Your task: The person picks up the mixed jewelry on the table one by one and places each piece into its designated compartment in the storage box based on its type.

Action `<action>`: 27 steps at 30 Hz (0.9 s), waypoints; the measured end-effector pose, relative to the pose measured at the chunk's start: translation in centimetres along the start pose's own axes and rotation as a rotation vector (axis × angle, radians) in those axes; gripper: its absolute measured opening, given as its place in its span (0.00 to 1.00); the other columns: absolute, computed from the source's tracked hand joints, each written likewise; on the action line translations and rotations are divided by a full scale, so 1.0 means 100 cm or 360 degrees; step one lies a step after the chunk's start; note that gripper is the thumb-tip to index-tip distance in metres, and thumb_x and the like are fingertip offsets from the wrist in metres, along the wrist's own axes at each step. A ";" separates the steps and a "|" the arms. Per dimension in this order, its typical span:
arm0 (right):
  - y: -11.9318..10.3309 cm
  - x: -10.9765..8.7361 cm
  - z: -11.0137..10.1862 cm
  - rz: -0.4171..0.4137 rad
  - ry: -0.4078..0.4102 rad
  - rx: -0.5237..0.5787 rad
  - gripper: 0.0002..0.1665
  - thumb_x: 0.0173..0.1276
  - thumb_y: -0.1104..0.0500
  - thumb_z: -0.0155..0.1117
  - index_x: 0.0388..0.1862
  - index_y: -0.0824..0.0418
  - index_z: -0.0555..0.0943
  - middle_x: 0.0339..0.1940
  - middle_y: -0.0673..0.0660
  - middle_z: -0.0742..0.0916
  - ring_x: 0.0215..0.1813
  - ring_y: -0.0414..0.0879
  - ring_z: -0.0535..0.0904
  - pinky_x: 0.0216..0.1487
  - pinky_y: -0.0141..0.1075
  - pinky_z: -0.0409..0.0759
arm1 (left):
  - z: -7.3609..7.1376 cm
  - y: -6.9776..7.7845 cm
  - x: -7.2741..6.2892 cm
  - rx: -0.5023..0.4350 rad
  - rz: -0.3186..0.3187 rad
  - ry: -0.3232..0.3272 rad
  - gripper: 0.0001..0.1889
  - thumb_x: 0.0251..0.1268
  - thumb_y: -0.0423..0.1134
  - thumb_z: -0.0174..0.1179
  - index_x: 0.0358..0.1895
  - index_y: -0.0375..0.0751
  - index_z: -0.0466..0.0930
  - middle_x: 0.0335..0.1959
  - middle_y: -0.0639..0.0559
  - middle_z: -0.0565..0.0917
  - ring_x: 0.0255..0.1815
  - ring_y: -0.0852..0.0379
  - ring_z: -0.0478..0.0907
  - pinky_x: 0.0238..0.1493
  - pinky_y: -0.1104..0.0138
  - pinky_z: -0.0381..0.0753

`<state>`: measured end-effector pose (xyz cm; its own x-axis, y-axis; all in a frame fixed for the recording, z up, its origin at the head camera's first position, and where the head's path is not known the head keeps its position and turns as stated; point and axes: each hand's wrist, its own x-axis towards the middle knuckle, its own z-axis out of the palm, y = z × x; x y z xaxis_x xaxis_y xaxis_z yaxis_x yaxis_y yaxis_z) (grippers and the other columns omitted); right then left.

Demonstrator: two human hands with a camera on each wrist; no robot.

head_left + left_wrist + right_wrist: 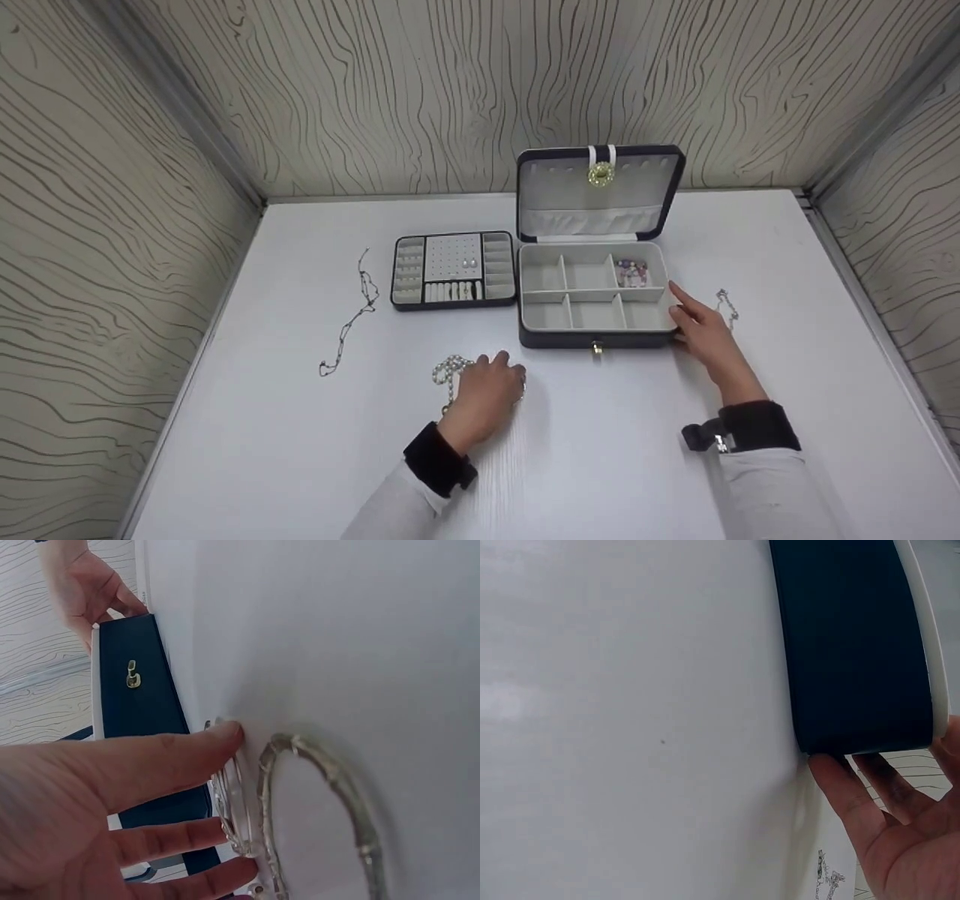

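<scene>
An open dark-blue jewelry box (555, 340) with pale compartments stands right of centre, its lid raised. My right hand (709, 337) rests against its right side, fingers touching the corner (930, 840). In front of the box, my left hand (484, 394) reaches down to the table. The left wrist view shows its thumb and fingers pinching several thin silver bangles (244, 821). Close beside them is a larger ridged silvery hoop (330, 765). Left of that hand lies a pearl necklace (450, 366), partly hidden by it.
A lift-out jewelry tray (450, 306) with earrings and rings lies left of the box. One back compartment holds a beaded bracelet (632, 274). A dark chain necklace (344, 334) lies far left; a silver chain (731, 311) lies behind my right hand.
</scene>
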<state>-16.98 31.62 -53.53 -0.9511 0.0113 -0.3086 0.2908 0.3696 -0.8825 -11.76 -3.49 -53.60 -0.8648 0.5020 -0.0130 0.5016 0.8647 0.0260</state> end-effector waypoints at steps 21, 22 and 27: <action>0.000 -0.002 0.002 -0.0026 0.0008 0.0018 0.33 0.81 0.49 0.42 0.80 0.47 0.48 0.75 0.73 0.57 0.73 0.66 0.57 0.69 0.55 0.62 | -0.044 -0.018 0.027 -0.0750 0.0034 0.0112 0.28 0.49 0.46 0.74 0.57 0.47 0.79 0.43 0.49 0.75 0.32 0.54 0.77 0.33 0.63 0.79; 0.000 -0.002 0.002 -0.0027 0.0008 0.0021 0.33 0.81 0.49 0.42 0.80 0.47 0.49 0.75 0.73 0.57 0.73 0.66 0.57 0.69 0.56 0.62 | -0.048 -0.017 0.030 -0.0758 0.0041 0.0134 0.29 0.50 0.46 0.74 0.57 0.47 0.78 0.44 0.49 0.75 0.33 0.54 0.77 0.34 0.63 0.79; 0.000 -0.001 0.001 -0.0021 0.0003 0.0021 0.33 0.81 0.48 0.43 0.80 0.47 0.49 0.76 0.72 0.55 0.74 0.67 0.56 0.69 0.56 0.61 | -0.060 -0.011 0.054 -0.0680 0.0053 0.0160 0.30 0.52 0.48 0.72 0.60 0.46 0.77 0.46 0.47 0.77 0.34 0.53 0.79 0.33 0.63 0.80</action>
<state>-16.83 31.55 -53.56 -0.9551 0.0080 -0.2961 0.2793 0.3574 -0.8912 -17.07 -1.81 -47.72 -0.8571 0.5070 0.0916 0.4923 0.7535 0.4358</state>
